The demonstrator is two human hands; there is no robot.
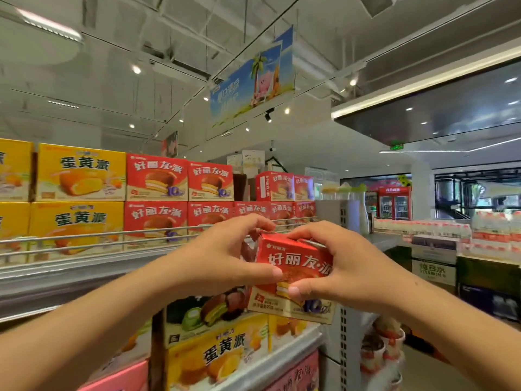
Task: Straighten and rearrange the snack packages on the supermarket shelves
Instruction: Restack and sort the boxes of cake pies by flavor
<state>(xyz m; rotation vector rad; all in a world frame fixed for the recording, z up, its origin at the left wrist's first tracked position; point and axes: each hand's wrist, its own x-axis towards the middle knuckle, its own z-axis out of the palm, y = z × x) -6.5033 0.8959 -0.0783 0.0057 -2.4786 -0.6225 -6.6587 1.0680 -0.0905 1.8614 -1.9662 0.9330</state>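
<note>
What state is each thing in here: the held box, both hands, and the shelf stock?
red snack box: off the shelf, tilted, held in both hands
left hand: grips the box's left side
right hand: grips its right side
top-shelf red boxes: stacked upright in two tiers, gap in upper tier
yellow boxes: stacked upright

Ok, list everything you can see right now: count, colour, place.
Held box: one, red, in front of the shelves, between both hands.
Red boxes: about nine, top shelf, stacked in two rows, middle to right.
Yellow boxes: four, top shelf, left.
Yellow box: one, lower shelf.
Dark-and-green box: one, on top of it.
Rail: metal, top shelf front.
Banner: one, blue, hanging from ceiling.
Left hand: grips the box's left side.
Right hand: grips its right side.
</note>
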